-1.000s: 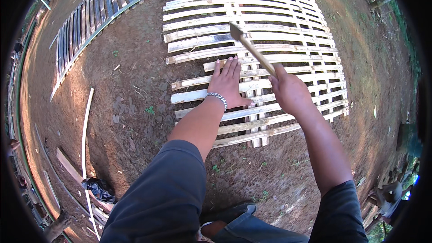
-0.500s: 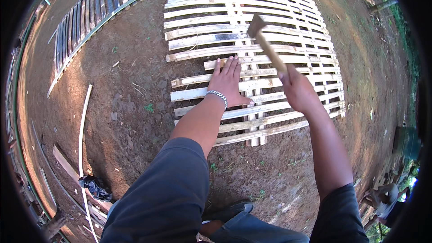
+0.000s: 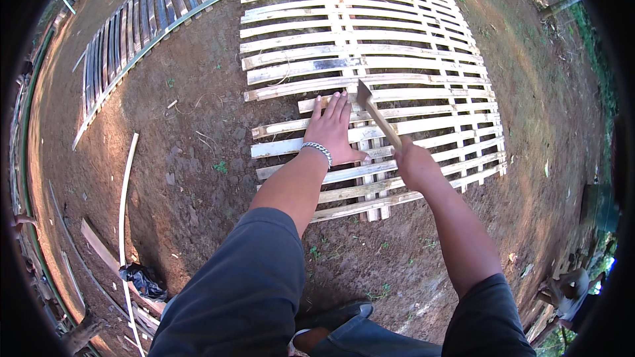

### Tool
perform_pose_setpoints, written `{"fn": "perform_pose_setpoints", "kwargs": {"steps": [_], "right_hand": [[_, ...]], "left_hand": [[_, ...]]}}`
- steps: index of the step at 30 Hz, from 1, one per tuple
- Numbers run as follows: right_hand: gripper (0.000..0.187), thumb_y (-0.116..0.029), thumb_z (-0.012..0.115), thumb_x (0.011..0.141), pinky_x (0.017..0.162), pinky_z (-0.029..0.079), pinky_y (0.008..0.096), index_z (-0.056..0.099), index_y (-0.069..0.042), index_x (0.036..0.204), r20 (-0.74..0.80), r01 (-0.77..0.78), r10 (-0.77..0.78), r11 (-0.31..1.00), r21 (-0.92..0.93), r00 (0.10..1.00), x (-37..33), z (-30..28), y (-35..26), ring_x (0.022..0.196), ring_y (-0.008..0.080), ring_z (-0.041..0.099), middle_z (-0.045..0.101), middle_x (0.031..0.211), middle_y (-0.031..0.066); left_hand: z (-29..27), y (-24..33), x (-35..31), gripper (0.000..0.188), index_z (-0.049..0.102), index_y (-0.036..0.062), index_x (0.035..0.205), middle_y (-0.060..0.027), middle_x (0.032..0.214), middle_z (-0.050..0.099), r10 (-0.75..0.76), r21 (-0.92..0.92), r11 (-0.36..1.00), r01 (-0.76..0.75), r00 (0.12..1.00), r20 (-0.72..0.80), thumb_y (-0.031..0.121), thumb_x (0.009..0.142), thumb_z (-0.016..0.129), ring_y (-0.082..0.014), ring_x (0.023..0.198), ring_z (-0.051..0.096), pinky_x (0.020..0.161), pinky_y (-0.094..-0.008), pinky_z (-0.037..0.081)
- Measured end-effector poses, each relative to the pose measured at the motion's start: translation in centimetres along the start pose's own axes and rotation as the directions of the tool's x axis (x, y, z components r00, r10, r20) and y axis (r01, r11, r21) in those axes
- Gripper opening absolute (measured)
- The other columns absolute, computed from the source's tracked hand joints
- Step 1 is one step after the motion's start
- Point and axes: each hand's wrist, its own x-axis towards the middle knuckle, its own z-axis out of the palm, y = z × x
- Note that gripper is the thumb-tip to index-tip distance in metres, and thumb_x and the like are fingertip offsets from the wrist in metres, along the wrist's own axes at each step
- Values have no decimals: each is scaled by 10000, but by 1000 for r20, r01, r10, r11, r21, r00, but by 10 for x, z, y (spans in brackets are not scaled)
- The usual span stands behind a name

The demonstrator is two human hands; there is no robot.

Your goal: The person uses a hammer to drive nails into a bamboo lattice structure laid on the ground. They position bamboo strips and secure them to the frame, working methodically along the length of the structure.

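My left hand (image 3: 331, 135) lies flat on the slats of a pale wooden lattice panel (image 3: 397, 60), fingers stretched forward and thumb out to the side. A silver chain bracelet (image 3: 318, 148) circles that wrist. The fingertips reach a short slat whose left end is set in from its neighbours' ends. My right hand (image 3: 418, 168) is closed round the wooden handle of a hatchet (image 3: 381, 119). Its dark metal head is low over the slats, just right of my left fingertips; whether it touches the wood I cannot tell.
Another slatted panel (image 3: 142, 26), darker, lies at the far left. Nearer on that side are a long pale strip (image 3: 125, 198), boards and a black plastic bag (image 3: 144, 281). My shoe (image 3: 344, 317) rests on bare soil. A person (image 3: 569, 294) is at the right rim, a green container (image 3: 598, 206) beyond.
My right hand has swung the hatchet down and to the left, bringing its head from above the panel to beside my left fingertips. My left hand stays flat on the slats.
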Motion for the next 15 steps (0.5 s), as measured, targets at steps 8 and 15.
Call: {"fn": "perform_pose_setpoints", "kwargs": {"steps": [8,15], "right_hand": [[422,-325,525,1081,783,549,577,496,69,1229,-210,-65,136,948,312,968,-2,12,-7,902,515,701,697,917,324],[327,-281,519,1082,758,563,572,492,31,1174,-130,-121,184,913,389,974,-8,18,-20,856,511,703,700,884,323]], "left_hand": [[5,-1,3,1432,226,-5,1629,-154,1726,193,-1,-22,1000,0,999,-47,916,635,687,-261,1618,108,1318,-515,24],[8,-7,-2,1413,229,4,1628,-150,1727,188,-8,7,1000,9,999,-49,916,647,679,-260,1618,109,1316,-526,26]]}}
